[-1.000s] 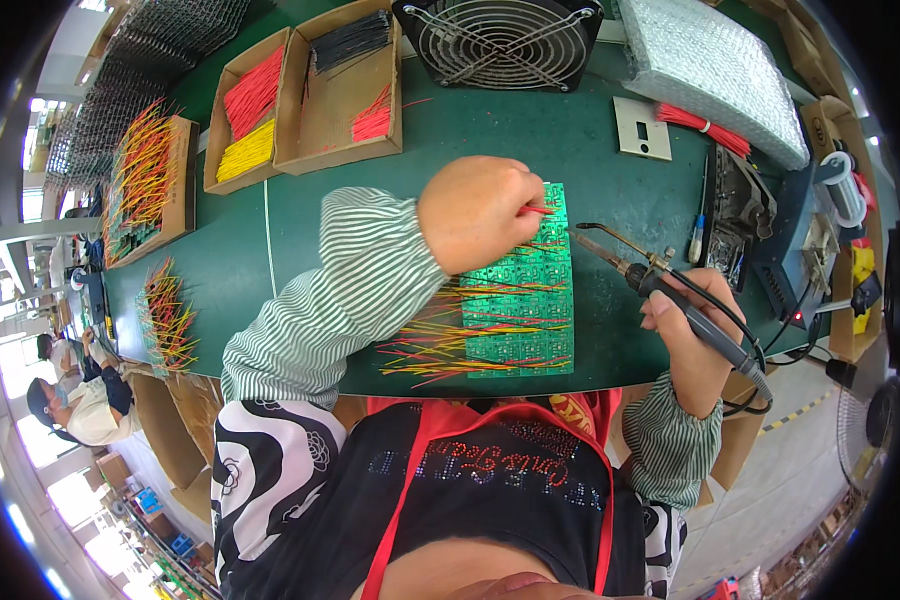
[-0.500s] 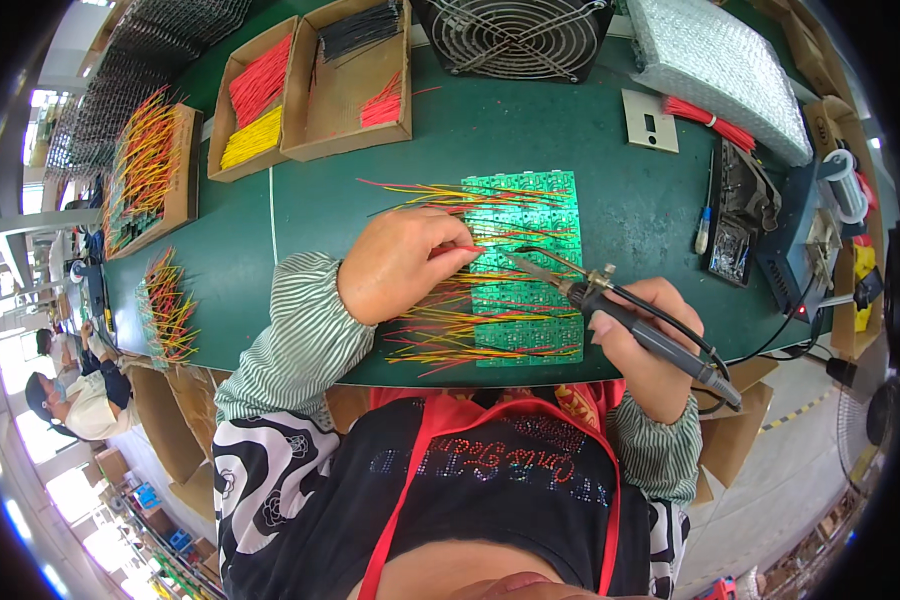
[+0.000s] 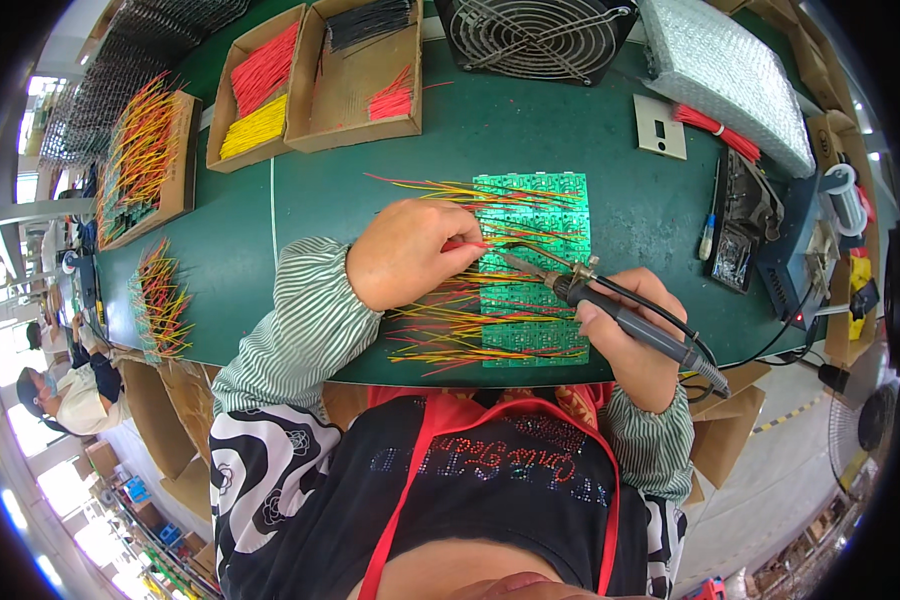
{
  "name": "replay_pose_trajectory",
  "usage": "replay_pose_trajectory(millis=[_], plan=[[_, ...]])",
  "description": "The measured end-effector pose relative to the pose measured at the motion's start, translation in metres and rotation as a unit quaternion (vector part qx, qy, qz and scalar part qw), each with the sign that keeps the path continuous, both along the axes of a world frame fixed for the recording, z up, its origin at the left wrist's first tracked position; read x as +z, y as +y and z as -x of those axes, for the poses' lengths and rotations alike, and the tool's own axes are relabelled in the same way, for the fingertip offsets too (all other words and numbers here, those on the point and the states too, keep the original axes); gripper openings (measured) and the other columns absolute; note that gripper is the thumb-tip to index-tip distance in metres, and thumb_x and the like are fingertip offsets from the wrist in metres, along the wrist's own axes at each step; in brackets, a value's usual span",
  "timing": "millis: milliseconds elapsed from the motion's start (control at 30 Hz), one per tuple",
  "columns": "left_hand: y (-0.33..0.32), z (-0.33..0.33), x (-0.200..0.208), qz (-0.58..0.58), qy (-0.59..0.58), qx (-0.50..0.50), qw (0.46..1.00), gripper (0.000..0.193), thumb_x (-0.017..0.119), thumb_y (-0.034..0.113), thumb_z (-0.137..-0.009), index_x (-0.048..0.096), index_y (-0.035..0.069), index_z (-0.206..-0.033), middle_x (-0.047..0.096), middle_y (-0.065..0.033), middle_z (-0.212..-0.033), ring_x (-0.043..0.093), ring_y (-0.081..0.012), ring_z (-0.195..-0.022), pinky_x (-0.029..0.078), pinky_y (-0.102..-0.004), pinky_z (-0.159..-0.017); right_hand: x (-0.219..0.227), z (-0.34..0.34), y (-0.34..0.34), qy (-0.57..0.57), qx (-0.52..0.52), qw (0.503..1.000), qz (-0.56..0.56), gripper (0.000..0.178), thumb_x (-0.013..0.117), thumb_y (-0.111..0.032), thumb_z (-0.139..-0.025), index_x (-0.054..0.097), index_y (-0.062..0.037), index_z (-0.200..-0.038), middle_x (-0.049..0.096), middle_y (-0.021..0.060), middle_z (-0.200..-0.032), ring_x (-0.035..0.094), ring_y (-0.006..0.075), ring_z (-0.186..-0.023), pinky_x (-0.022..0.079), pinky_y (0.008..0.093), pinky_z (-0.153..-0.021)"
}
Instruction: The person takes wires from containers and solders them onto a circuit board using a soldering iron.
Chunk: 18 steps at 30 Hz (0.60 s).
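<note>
My left hand (image 3: 405, 255) is closed in a pinch on a red wire (image 3: 467, 244), right at the left edge of a green circuit board panel (image 3: 535, 297). Rows of red, yellow and black wires (image 3: 440, 325) stick out from the panel to the left, some running under my left hand. In my right hand (image 3: 635, 340) is a grey soldering iron (image 3: 630, 318) with a thin black tube (image 3: 660, 308) clamped along it. Its tip points left over the panel, close to my left fingertips; whether it touches the board I cannot tell.
Cardboard boxes (image 3: 355, 138) of red, yellow and black wires stand at the back left. Wired boards fill another box (image 3: 175, 190), with more wired boards (image 3: 160, 305) below it. A fan (image 3: 535, 40) is at the back; a blue soldering station (image 3: 785, 265) and solder spool (image 3: 846, 205) sit right.
The soldering iron's tip has moved slightly left across the panel, nearer my left fingertips. My left hand keeps its pinch on the red wire. The whole view has shifted a little.
</note>
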<state>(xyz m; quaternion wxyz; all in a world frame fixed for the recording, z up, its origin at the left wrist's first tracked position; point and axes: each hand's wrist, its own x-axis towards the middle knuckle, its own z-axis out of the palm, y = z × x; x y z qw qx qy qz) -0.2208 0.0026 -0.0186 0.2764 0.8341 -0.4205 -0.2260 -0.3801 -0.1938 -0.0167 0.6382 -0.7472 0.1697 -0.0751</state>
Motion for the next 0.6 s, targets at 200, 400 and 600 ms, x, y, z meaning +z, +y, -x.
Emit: replay_pose_trajectory(millis=[200, 400, 600], plan=[[-0.001, -0.002, 0.001, -0.021, 0.004, -0.010, 1.000, 0.015, 0.063, 0.018, -0.080, 0.063, 0.003, -0.081, 0.063, -0.0103, -0.074, 0.059, -0.0265, -0.067, 0.045, -0.0362, -0.060, 0.002, 0.001, -0.002, -0.016, -0.012, 1.000, 0.004, 0.017, 0.071, -0.004, -0.070, 0.060, 0.0014, -0.082, 0.063, 0.0038, -0.067, 0.055, 0.0049, -0.058, 0.045, 0.0206, -0.053], [0.000, 0.000, 0.006, -0.001, -0.019, -0.013, 1.000, 0.013, 0.063, 0.016, -0.079, 0.064, 0.003, -0.082, 0.062, -0.0106, -0.075, 0.059, -0.0269, -0.067, 0.046, -0.0355, -0.061, 0.005, 0.008, -0.007, -0.022, -0.029, 0.999, -0.012, 0.017, 0.071, -0.003, -0.070, 0.060, 0.0016, -0.082, 0.063, 0.0044, -0.068, 0.056, 0.0053, -0.059, 0.045, 0.0207, -0.054], [0.001, 0.004, 0.019, 0.047, -0.101, 0.016, 0.994, 0.011, 0.063, 0.013, -0.079, 0.064, 0.003, -0.083, 0.061, -0.0099, -0.075, 0.059, -0.0263, -0.068, 0.047, -0.0344, -0.060, 0.004, 0.017, -0.011, -0.004, -0.047, 0.999, -0.006, 0.017, 0.071, -0.004, -0.071, 0.060, 0.0013, -0.083, 0.062, 0.0026, -0.068, 0.055, 0.0046, -0.061, 0.045, 0.0201, -0.055]])
